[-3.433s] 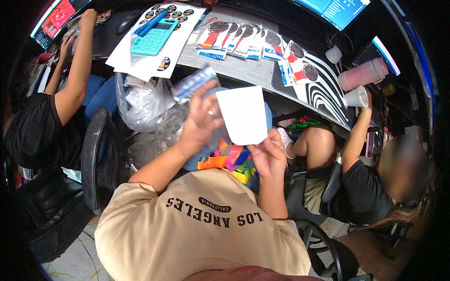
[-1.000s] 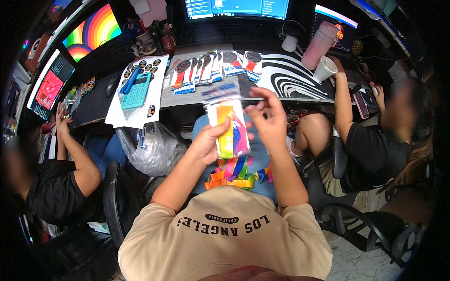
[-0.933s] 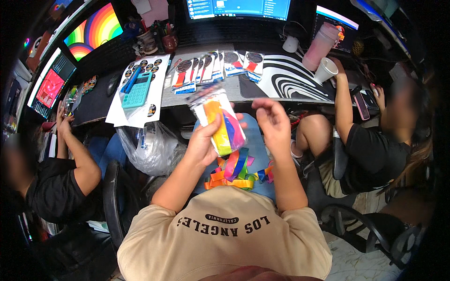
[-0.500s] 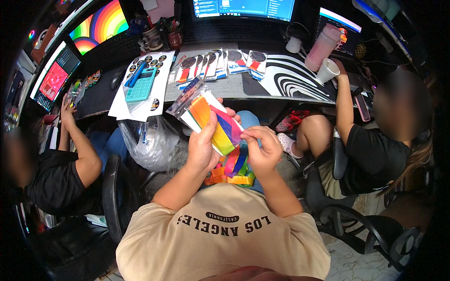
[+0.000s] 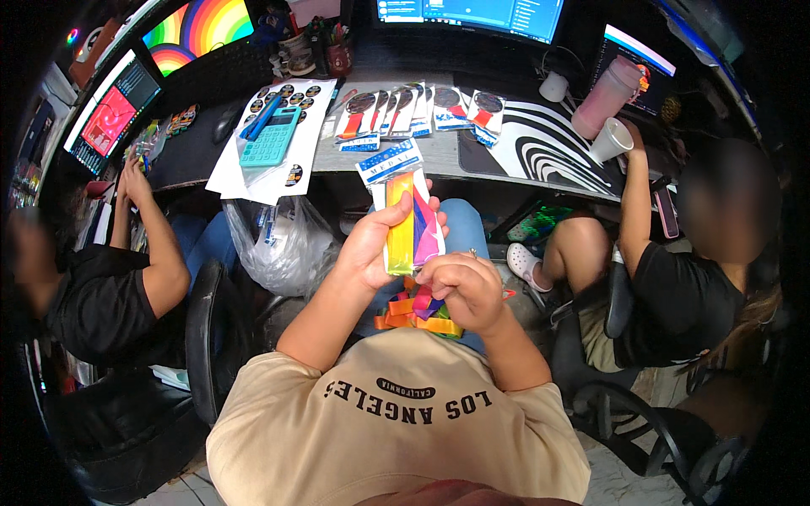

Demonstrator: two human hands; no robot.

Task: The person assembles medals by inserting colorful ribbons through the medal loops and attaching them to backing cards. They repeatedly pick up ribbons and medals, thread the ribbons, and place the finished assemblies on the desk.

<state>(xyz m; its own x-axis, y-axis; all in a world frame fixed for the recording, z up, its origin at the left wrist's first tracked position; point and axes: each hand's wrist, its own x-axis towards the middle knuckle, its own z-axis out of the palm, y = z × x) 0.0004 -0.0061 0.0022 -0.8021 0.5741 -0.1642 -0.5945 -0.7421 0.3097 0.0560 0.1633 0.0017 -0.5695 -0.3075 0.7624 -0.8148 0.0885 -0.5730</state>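
Note:
My left hand is closed around a clear plastic packet, thumb on its front. A folded ribbon in yellow, purple and pink shows inside, under a blue and white header. Close to the packet's lower right corner, my right hand has its fingers curled in. Whatever its fingertips pinch, if anything, is hidden. Loose colourful ribbons lie in a heap on my lap, partly behind the right hand.
Several packaged medals lie on the desk. A teal calculator rests on sticker sheets. A plastic bag hangs below. Co-workers sit on both sides; the right one's hand is by a white cup.
The packet has turned from tilted to nearly upright, its header now facing up. My right hand has moved down from the packet's right side to its lower corner, fingers curled more.

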